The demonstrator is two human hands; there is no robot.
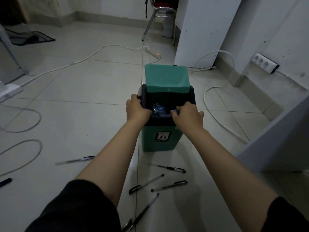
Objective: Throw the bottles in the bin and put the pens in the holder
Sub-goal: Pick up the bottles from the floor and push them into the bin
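We are at the green bin [161, 139] on the floor [83, 97], and both our hands are at its dark top rim. Our left hand [136, 108] is curled over the left edge of the rim, holding it. Our right hand [188, 114] is curled at the near right edge, and its fingers pinch something small and blue, maybe a bottle cap, but it is too dim to be sure. The green flap lid [167, 77] is tipped up and back, so the mouth is open.

Down inside the bin we can see a crumpled clear bottle [158, 109] with blue on it. So we think the bottle part is nearly done.

To do this step well, we should keep the left hand steady on the rim so the bin does not tip. Then we let go with the right hand right over the hole, so the thing drops straight in. We should watch that the lid does not swing down on our fingers.

The pens [167, 168] lie loose on the floor near our arms, several close by and one [75, 160] off to the left. We cannot see a holder for sure. A white power cord [217, 104] lies just beside the bin, so we should step with care.
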